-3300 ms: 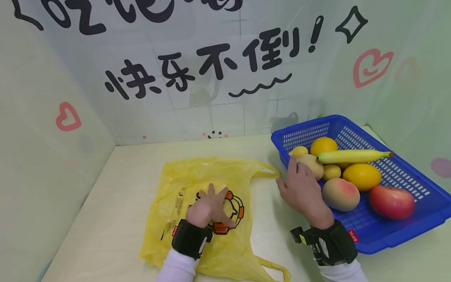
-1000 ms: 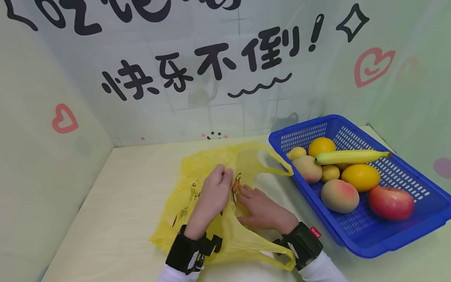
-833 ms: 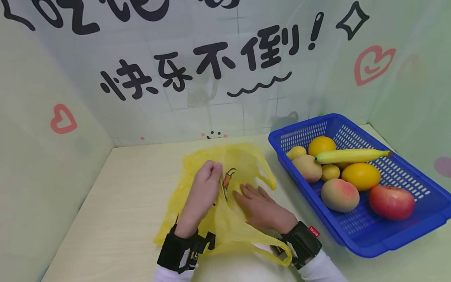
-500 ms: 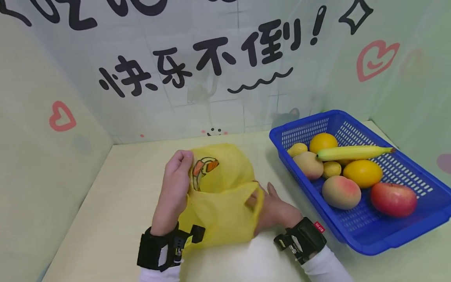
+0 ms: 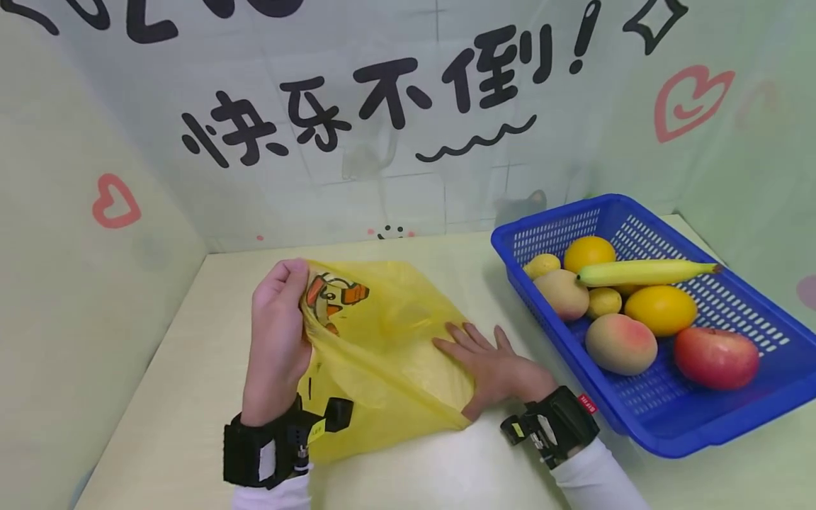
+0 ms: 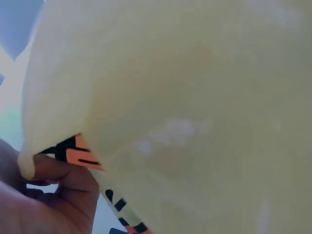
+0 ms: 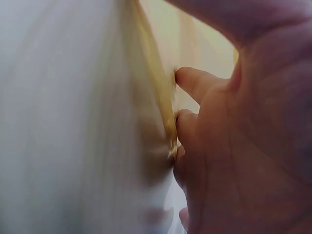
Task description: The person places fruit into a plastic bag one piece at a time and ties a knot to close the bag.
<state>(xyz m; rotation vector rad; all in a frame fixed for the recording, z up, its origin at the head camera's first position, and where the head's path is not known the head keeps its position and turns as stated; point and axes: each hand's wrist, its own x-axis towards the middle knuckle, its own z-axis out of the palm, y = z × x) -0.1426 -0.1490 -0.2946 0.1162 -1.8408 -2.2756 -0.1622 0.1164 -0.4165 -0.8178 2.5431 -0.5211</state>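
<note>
A thin yellow plastic bag (image 5: 395, 354) with an orange and black printed figure lies on the table, its left side lifted. My left hand (image 5: 277, 319) pinches the raised layer at its upper left corner between thumb and curled fingers. In the left wrist view the bag (image 6: 195, 97) fills most of the frame, with the left hand (image 6: 53, 195) at its lower left edge. Across the bag's right side, my right hand (image 5: 500, 368) spreads its fingers flat. The right wrist view shows fingertips (image 7: 187, 80) touching the thin yellow film (image 7: 163, 92).
A blue plastic basket (image 5: 676, 439) stands at the right, close to the right hand. In it lie a banana (image 5: 644, 273), an apple (image 5: 717, 358), peaches (image 5: 621, 345) and several yellow fruits (image 5: 661, 310). A printed wall sheet (image 5: 395, 191) rises behind the pale table (image 5: 191, 397).
My left hand has gone from resting on the flat bag to gripping its layer and pulling it leftward and up. My right hand has left the basket's edge for the bag's right side.
</note>
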